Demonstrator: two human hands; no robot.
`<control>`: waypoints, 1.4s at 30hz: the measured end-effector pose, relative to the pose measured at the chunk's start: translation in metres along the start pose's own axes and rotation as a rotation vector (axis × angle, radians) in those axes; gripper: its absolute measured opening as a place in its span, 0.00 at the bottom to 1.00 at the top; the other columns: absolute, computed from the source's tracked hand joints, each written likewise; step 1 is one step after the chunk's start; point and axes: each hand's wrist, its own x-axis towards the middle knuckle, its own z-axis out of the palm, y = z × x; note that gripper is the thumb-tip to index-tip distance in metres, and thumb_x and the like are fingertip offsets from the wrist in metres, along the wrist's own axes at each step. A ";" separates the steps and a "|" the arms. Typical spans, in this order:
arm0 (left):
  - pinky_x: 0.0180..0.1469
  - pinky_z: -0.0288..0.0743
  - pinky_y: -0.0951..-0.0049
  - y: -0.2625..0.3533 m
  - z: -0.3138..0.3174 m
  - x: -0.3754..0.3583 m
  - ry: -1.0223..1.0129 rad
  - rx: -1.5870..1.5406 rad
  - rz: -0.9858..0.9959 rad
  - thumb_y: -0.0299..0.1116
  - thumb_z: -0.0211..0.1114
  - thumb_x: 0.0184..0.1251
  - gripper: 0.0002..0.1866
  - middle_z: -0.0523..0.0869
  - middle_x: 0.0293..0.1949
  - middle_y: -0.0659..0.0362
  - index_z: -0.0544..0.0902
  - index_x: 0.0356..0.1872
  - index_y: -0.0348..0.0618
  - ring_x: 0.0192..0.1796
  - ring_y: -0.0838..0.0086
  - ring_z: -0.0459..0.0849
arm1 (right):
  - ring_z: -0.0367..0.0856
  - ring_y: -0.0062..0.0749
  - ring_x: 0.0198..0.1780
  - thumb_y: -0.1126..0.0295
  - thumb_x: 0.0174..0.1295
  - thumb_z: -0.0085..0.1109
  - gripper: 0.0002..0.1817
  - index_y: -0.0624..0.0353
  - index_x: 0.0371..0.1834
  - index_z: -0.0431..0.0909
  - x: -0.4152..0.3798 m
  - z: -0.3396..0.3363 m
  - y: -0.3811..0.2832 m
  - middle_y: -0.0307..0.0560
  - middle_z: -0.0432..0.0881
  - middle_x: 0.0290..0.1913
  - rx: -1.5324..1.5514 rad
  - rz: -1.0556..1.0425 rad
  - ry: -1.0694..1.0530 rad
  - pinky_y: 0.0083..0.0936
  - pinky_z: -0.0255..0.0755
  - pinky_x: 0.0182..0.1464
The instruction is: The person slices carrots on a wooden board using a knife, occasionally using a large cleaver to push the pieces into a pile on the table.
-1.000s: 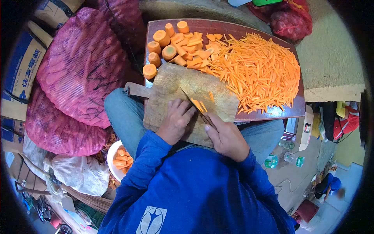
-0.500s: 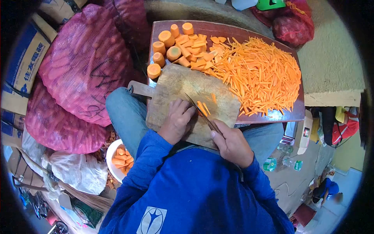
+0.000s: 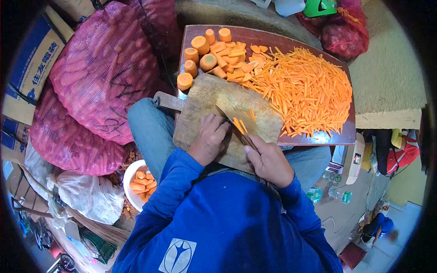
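On the chopping board point(image 3: 209, 93) in the head view, the only one we've got, it's honestly a tiny change. Over the last second or so the board, table point(image 3: 268, 36) and sacks point(image 3: 100, 77) have all slid a bit rightward in frame, so I'd put that down to the head turning rather than anyone moving stuff. Knife point(image 3: 230, 122) looks a hair closer to the left hand point(image 3: 207, 141) compared with half a second ago, but it's small enough I wouldn't swear to it. Right hand point(image 3: 273, 164) has a snug wrap on the knife handle. Left hand's fingers are curled down on the board just beside the blade; can't tell if there's a piece pinched under them, they hide whatever's there. A few loose carrot strips point(image 3: 236, 124) lie right along the far side of the blade, about the same bunch as before, and the big shredded pile point(image 3: 314, 93) on the table hasn't visibly grown. So my read: mid-slicing, maybe a cut's worth of progress at most. Carrot chunks point(image 3: 200, 44) and flat slices point(image 3: 234, 52) sit past the board, uncut into strips and untouched.
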 end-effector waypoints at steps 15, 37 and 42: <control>0.54 0.73 0.54 -0.004 0.005 -0.004 0.073 0.034 0.040 0.20 0.74 0.47 0.22 0.82 0.45 0.49 0.86 0.49 0.33 0.50 0.51 0.80 | 0.86 0.74 0.39 0.64 0.80 0.60 0.17 0.62 0.63 0.77 -0.008 0.008 0.000 0.73 0.85 0.34 0.017 -0.088 0.082 0.60 0.78 0.40; 0.48 0.81 0.60 -0.004 0.008 -0.001 0.269 -0.161 -0.265 0.19 0.77 0.61 0.07 0.89 0.40 0.51 0.90 0.40 0.35 0.44 0.54 0.87 | 0.90 0.54 0.41 0.66 0.81 0.58 0.17 0.67 0.62 0.83 -0.015 -0.040 0.040 0.67 0.87 0.40 0.112 0.015 0.325 0.40 0.81 0.48; 0.47 0.80 0.62 0.001 0.007 0.002 0.364 -0.165 -0.293 0.19 0.76 0.64 0.06 0.89 0.39 0.51 0.91 0.41 0.36 0.43 0.58 0.87 | 0.89 0.42 0.43 0.65 0.82 0.58 0.17 0.68 0.62 0.82 -0.023 -0.051 0.025 0.61 0.88 0.41 0.238 0.044 0.257 0.36 0.82 0.51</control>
